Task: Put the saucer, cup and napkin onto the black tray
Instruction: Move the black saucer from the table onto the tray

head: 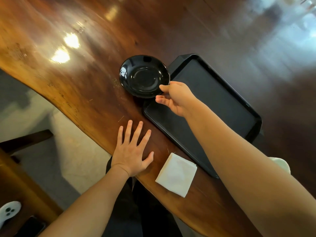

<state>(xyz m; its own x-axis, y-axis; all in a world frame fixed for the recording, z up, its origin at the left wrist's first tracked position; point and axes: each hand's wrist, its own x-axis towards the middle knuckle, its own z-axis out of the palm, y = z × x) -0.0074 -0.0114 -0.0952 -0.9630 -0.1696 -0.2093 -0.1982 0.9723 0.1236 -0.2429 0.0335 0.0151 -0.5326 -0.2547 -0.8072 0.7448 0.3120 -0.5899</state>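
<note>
Saucer pinched at its near rim by right hand, beside black tray; left hand spread flat on counter, likely bracing.

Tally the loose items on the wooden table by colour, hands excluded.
Black: 2, the saucer and the tray
White: 1, the napkin
Total: 3
No cup is clearly in view.

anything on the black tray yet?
No objects rest on the black tray. The right hand and forearm hang over it, hiding part of its floor; the saucer sits beside it.
</note>
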